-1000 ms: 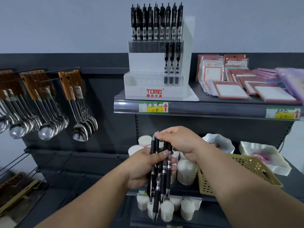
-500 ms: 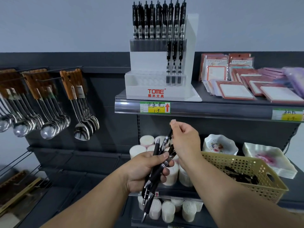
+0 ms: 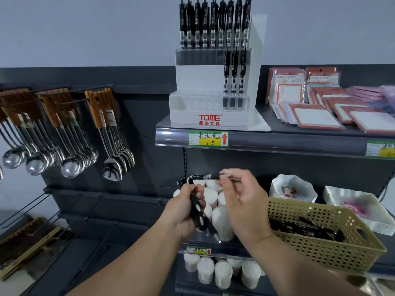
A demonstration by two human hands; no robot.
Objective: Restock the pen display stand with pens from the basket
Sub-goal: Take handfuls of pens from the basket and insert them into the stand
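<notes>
A white pen display stand [image 3: 210, 119] marked TOME sits on the upper shelf. Its top row is full of black pens [image 3: 213, 24]; three more pens [image 3: 234, 77] stand at the right of the lower row. Below it, my left hand [image 3: 183, 212] grips a bundle of black pens [image 3: 199, 216], tips pointing down and right. My right hand [image 3: 243, 201] pinches a single black pen [image 3: 205, 177], held about level just above the bundle. The yellow perforated basket [image 3: 333, 251] at lower right holds more black pens [image 3: 303, 228].
Spoons with wooden handles [image 3: 70, 133] hang on hooks at the left. Red-framed label packs [image 3: 316, 116] lie right of the stand. White cotton-swab tubs [image 3: 220, 216] and floral dishes [image 3: 292, 190] sit on the middle shelf behind my hands.
My right hand has drawn one pen out of the bundle and turned it from upright to about level. My left hand tilted the bundle so its tips point down-right.
</notes>
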